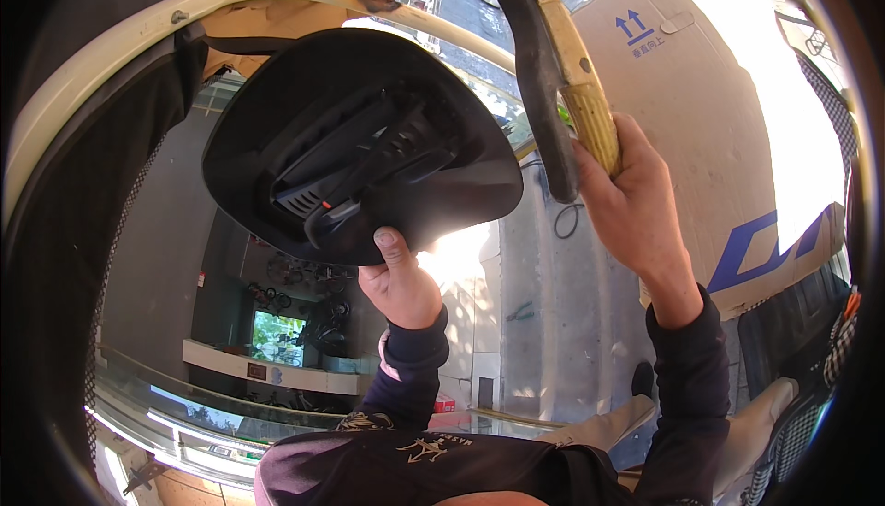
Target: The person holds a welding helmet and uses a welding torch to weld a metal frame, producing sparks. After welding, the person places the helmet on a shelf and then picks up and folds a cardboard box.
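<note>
Left hand (401,280) gripped black seat (359,142) by lower rim, underside facing camera, held high. Right hand (631,197) clenched around yellow bar (581,91). Steady bar grip and level seat likely kept alignment true.

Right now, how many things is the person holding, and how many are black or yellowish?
Black: 1, the black saddle-shaped plastic panel, pinched at its edge by the left hand.
Yellowish: 1, the yellowish curved bar with a black strip along it, gripped by the right hand.
Total: 2 things held.
</note>
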A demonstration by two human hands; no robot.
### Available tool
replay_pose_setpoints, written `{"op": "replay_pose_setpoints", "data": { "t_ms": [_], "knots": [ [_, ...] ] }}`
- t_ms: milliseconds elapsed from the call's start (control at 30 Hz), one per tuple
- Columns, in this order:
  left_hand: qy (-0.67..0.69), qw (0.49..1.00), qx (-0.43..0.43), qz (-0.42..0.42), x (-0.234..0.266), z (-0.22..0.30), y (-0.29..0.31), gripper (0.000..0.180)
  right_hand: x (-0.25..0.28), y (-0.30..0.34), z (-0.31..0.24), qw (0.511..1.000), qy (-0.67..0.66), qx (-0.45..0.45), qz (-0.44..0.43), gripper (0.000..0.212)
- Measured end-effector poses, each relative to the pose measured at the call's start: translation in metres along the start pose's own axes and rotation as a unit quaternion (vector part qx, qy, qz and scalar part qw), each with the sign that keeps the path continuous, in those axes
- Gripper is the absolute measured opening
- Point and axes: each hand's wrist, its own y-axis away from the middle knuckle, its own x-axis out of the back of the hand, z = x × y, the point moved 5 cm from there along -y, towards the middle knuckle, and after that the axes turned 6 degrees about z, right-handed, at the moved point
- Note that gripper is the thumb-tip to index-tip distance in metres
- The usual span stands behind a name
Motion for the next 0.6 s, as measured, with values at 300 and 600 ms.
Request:
{"op": "replay_pose_setpoints", "data": {
  "t_ms": [300, 600],
  "knots": [
    [-0.007, 1.0, -0.004, 0.017, -0.008, 0.008, 0.0, 0.054, -0.001, -0.001, 0.004, 0.999, -0.004, 0.034, 0.03, 0.043],
    [0.017, 1.0, 0.013, 0.0, -0.002, 0.0, 0.0, 0.056, 0.004, 0.01, 0.001, 0.999, -0.034, 0.007, 0.026, 0.034]
  ]
}}
